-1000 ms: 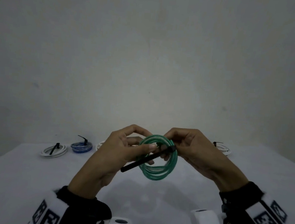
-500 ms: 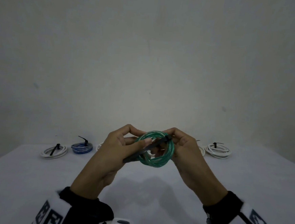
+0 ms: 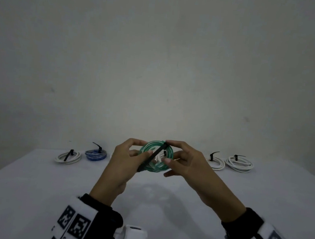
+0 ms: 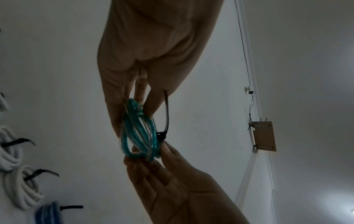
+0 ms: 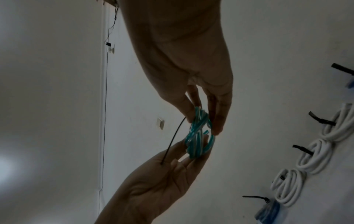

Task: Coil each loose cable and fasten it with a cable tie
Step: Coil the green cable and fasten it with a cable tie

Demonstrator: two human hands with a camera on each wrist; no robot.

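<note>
A green cable coil (image 3: 156, 157) hangs in the air between both hands above the white table (image 3: 34, 194). A black cable tie (image 3: 152, 156) runs slantwise across the coil, its head at the top right and its tail down left. My left hand (image 3: 146, 148) pinches the coil's left side, with the thumb lying against the tie's strap. My right hand (image 3: 167, 151) pinches the coil's right side at the tie's head. The left wrist view shows the coil (image 4: 138, 131) edge-on with the tie (image 4: 166, 112) beside it. From the right wrist, the coil (image 5: 199, 136) and tie tail (image 5: 174, 136) show too.
Tied coils lie in a row along the table's far edge: a white coil (image 3: 67, 156) and a blue coil (image 3: 95, 153) on the left, two white coils (image 3: 216, 162) (image 3: 239, 163) on the right. Another white coil is partly hidden behind the hands. A plain wall stands behind.
Both hands have carried the green coil slightly up and to the left. The tie now lies steeper across the coil, and its tail sticks out less at the lower left.
</note>
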